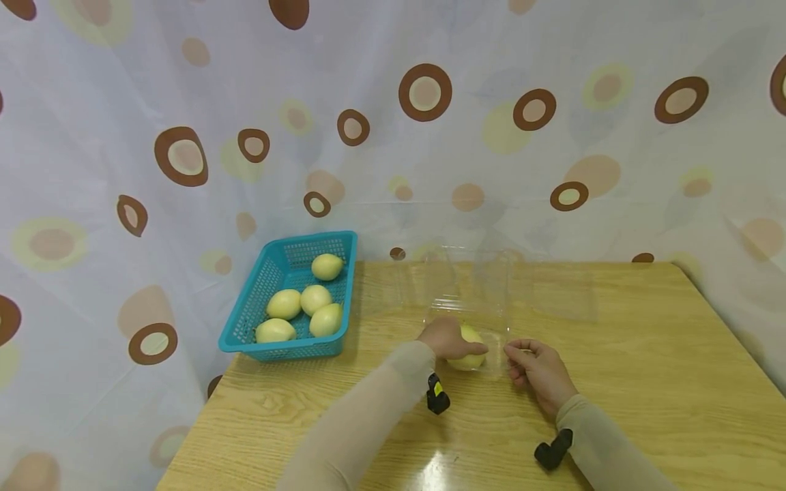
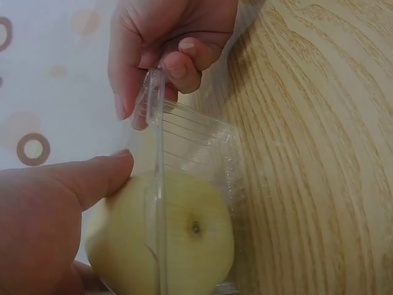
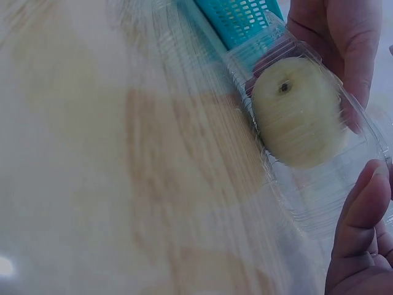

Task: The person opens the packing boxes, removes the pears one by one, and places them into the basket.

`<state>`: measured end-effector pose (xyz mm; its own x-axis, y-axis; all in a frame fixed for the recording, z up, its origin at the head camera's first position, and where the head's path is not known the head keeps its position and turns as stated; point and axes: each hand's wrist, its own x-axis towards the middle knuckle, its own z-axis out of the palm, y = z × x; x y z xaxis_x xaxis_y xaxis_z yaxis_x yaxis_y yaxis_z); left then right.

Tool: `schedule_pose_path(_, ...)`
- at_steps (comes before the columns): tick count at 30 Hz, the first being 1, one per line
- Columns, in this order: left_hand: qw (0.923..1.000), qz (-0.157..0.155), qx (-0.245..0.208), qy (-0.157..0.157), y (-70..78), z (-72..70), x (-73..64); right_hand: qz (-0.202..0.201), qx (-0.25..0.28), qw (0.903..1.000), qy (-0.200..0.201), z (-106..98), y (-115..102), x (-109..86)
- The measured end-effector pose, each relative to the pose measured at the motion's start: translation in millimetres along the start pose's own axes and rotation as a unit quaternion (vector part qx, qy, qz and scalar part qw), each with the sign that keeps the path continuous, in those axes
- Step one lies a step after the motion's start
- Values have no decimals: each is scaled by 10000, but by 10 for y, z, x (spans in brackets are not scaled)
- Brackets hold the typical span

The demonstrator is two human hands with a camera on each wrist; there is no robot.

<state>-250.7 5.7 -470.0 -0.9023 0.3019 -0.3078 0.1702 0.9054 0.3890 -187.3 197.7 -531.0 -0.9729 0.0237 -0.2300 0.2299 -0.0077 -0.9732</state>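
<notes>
My left hand [image 1: 451, 339] grips a pale yellow pear [image 1: 469, 358] inside a clear plastic clamshell box [image 1: 496, 344]. The thumb lies over the pear's side, and the rest of the fingers are mostly hidden. Through the box's ribbed front wall [image 2: 196, 132], the left wrist view shows the pear's dark blossom end facing out. At the box's right front corner, my right hand [image 1: 543, 372] pinches the rim between thumb and fingers. The box's lid [image 1: 469, 279] stands raised at the back, toward the curtain.
A blue perforated basket [image 1: 239, 327] stands on the left of the wooden table [image 1: 645, 382], with several pears [image 1: 284, 304] in it. Faint clear plastic [image 1: 561, 293] lies to the right of the box. Behind the table hangs a patterned curtain [image 1: 381, 82].
</notes>
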Motion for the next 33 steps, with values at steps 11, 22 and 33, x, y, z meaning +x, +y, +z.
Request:
schedule_pose_path(11, 9996, -152, -215, 101, 23, 50, -41, 52, 62, 10000, -1, 8, -28, -9)
schedule_pose_path(22, 9994, -157, -284, 102, 17, 58, -45, 86, 16, 10000, -15, 2, -10, -8)
schedule_pose_path(33, 9991, -126, -367, 151, -1, 48, -29, 38, -13, 10000, 19, 13, -34, -21)
